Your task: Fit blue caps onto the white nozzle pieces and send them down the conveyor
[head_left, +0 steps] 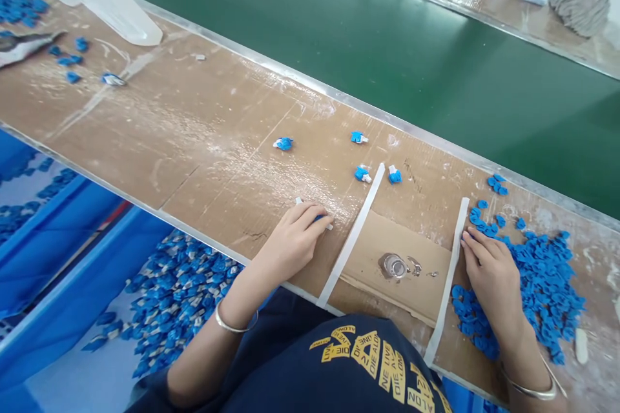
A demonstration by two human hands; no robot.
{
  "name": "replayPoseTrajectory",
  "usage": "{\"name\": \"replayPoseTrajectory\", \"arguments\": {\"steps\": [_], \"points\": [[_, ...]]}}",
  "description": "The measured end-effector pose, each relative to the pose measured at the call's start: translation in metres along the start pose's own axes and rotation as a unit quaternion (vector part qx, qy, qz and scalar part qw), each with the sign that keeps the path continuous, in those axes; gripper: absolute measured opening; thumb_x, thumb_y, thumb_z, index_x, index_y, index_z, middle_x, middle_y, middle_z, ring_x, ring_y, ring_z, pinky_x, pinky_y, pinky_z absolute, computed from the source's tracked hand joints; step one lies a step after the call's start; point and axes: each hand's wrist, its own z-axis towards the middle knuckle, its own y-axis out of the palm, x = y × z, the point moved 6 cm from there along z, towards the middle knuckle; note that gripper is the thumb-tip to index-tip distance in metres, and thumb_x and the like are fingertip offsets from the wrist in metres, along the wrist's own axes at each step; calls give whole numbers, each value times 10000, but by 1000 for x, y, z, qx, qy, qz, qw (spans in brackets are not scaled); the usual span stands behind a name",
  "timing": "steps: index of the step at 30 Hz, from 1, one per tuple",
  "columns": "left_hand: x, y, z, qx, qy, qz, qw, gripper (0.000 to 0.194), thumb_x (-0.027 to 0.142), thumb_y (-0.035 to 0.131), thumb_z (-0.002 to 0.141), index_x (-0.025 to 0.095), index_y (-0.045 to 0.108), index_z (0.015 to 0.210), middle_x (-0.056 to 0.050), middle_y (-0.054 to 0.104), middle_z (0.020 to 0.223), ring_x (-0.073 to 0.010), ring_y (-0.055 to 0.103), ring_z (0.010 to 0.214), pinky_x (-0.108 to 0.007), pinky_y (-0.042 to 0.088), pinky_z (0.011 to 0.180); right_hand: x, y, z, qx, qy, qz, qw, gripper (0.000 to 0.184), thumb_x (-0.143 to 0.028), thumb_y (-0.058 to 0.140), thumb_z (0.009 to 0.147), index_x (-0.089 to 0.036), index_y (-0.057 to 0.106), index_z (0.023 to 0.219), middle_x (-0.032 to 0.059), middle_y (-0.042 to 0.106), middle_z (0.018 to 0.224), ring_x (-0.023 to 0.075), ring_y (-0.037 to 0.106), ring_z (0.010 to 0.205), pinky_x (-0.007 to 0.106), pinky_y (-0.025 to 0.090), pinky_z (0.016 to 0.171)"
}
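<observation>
My left hand (298,239) rests low over the cardboard-covered table, its fingers closed around a small blue-and-white piece (320,217) that is mostly hidden by them. On the right, my right hand (494,271) is at the left edge of a pile of small blue curled pieces (547,284). Its thumb and fingers are drawn together beside a white tape strip (458,245); what they hold, if anything, is hidden. Between my hands, a small clear cup (394,266) stands on a cardboard sheet (426,245), with shiny wet-looking spots beside it.
Several blue-and-white pieces (283,143) lie scattered beyond my left hand. A second tape strip (353,239) borders the cardboard. Blue bins (72,245) hold many pieces below the near edge. A green belt (339,32) runs behind; pliers (29,48) lie far left.
</observation>
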Motion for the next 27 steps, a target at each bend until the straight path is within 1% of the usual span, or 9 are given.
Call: {"name": "replayPoseTrajectory", "arguments": {"steps": [4, 9, 12, 15, 18, 21, 23, 25, 27], "points": [[10, -4, -4, 17, -1, -50, 999, 394, -54, 395, 842, 151, 630, 1082, -137, 638, 1218, -251, 574, 1184, -420, 509, 1001, 9, 3, 2, -23, 54, 23, 998, 234, -255, 502, 969, -123, 688, 1020, 167, 726, 1012, 292, 664, 931, 443, 552, 818], [9, -14, -10, 117, -142, 24, 983, 190, 111, 502, 904, 165, 609, 1052, -110, 670, 1012, -254, 637, 974, -394, 538, 880, 2, -14, 7, -37, 129, 99, 986, 303, -366, 508, 962, -174, 644, 1153, 140, 707, 1027, 306, 626, 970, 489, 513, 850], [13, -4, -1, 64, -180, 96, 977, 225, 311, 564, 938, 150, 606, 1090, -115, 685, 946, -271, 645, 884, -384, 539, 809, -31, -28, 8, -37, 174, 264, 948, 341, -319, 628, 910, -254, 589, 1242, 91, 698, 1078, 272, 616, 1000, 449, 518, 865], [13, 9, 10, -23, -221, 99, 970, 203, 333, 540, 952, 176, 628, 1046, -103, 686, 926, -271, 656, 869, -353, 531, 735, -76, -30, 11, -50, 155, 401, 902, 385, -229, 647, 891, -313, 569, 1258, 52, 700, 1061, 254, 624, 1003, 438, 527, 872], [9, 13, 13, -55, -277, 32, 959, 157, 247, 508, 949, 185, 639, 1010, -90, 681, 961, -243, 665, 818, -328, 519, 668, -103, -21, 14, -68, 149, 430, 888, 417, -195, 633, 884, -363, 569, 1260, 24, 710, 1065, 262, 626, 989, 445, 543, 844], [8, 13, 11, -19, -314, -146, 938, 154, 228, 557, 906, 193, 636, 1033, -64, 691, 985, -207, 666, 799, -340, 537, 738, -109, -12, 14, -79, 153, 426, 888, 398, -191, 623, 881, -379, 600, 1231, 22, 714, 1076, 277, 623, 976, 466, 551, 817], [13, 16, 8, 2, -325, -332, 886, 157, 231, 601, 871, 197, 629, 1021, -46, 704, 964, -191, 676, 844, -344, 547, 816, -108, -10, 13, -83, 167, 443, 877, 358, -196, 642, 875, -351, 632, 1197, 35, 716, 1080, 272, 624, 990, 467, 549, 832], [24, 23, 7, -8, -331, -515, 790, 182, 243, 652, 837, 190, 613, 1007, -46, 711, 948, -188, 689, 893, -338, 552, 846, -106, -12, 10, -65, 202, 501, 839, 322, -208, 672, 868, -319, 651, 1169, 45, 720, 1066, 253, 634, 1011, 445, 549, 859], [43, 30, 9, -35, -328, -657, 677, 255, 255, 718, 803, 184, 589, 1012, -54, 711, 949, -191, 703, 897, -333, 557, 835, -105, -15, 7, -18, 250, 588, 769, 293, -261, 701, 863, -310, 657, 1149, 40, 725, 1029, 229, 659, 996, 410, 554, 866]]}}
